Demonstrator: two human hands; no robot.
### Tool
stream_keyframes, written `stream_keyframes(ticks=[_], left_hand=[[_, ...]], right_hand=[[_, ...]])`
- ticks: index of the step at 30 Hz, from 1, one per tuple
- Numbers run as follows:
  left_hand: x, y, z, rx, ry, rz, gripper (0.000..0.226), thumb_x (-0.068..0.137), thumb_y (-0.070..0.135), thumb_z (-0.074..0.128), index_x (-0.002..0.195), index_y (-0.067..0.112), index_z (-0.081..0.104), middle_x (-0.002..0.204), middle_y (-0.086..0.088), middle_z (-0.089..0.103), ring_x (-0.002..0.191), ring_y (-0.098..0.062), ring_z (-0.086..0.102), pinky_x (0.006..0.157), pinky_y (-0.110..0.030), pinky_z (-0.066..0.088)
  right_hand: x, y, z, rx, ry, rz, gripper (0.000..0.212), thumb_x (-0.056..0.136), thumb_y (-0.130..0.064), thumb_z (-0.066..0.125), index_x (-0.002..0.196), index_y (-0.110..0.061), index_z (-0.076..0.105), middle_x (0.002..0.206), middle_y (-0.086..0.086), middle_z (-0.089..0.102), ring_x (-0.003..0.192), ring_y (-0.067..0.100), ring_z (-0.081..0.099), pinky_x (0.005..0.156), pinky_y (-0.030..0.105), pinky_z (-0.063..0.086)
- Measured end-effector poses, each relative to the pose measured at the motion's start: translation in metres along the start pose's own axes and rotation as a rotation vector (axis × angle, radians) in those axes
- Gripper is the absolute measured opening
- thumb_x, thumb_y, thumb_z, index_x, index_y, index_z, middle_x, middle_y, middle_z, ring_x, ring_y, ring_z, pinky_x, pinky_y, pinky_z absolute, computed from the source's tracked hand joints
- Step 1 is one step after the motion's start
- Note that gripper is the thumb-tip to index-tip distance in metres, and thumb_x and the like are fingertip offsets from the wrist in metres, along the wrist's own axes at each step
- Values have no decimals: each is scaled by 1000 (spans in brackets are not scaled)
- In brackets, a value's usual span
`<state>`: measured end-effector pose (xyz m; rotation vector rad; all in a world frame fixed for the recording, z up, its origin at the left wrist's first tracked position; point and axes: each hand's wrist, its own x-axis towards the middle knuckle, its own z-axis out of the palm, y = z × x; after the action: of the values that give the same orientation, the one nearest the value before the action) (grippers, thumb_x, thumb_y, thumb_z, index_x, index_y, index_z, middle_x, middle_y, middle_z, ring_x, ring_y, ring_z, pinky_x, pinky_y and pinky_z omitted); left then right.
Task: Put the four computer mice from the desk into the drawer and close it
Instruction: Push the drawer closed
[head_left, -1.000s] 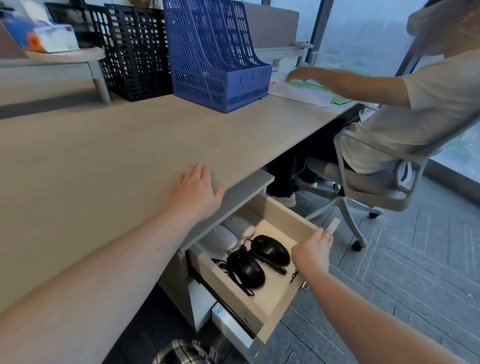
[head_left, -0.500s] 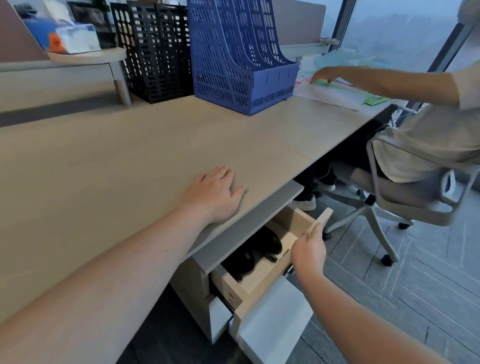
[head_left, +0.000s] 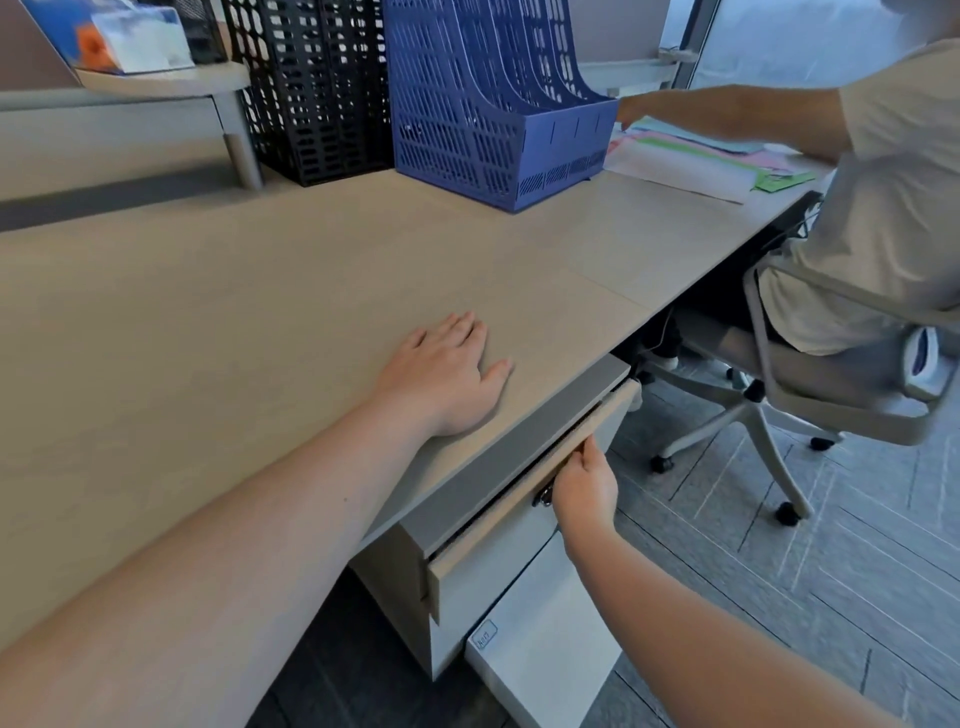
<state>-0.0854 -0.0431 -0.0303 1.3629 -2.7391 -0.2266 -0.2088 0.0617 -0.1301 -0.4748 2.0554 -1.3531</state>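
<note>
The right hand (head_left: 584, 488) pinched the pale wooden drawer front (head_left: 524, 493); it should push squarely home while the flat, released left hand (head_left: 447, 376) braced the desk's front edge.

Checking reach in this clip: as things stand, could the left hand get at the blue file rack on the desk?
Probably yes. The left hand lies flat on the desk, and nothing stands on the bare desktop between it and the blue file rack. The rack sits well back, though, so the arm would need a long stretch forward.
</note>
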Motion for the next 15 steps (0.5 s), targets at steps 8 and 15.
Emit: stream_keyframes(ticks=[8, 15], left_hand=[[1, 1, 1, 3, -9, -10, 68, 95, 55, 14, 152, 18, 7, 161, 3, 1, 147, -11, 0, 120, -38, 4], [0, 3, 0, 12, -22, -16, 67, 96, 54, 15, 152, 18, 6, 161, 4, 1, 147, -10, 0, 119, -37, 3]], right_hand=[[4, -5, 15, -86, 7, -8, 24, 85, 4, 24, 91, -9, 43, 63, 3, 42, 53, 19, 35, 53, 32, 31], [7, -3, 24, -56, -26, 41, 62, 78, -2, 27, 132, -27, 42, 98, 6, 63, 73, 24, 50, 67, 36, 44]])
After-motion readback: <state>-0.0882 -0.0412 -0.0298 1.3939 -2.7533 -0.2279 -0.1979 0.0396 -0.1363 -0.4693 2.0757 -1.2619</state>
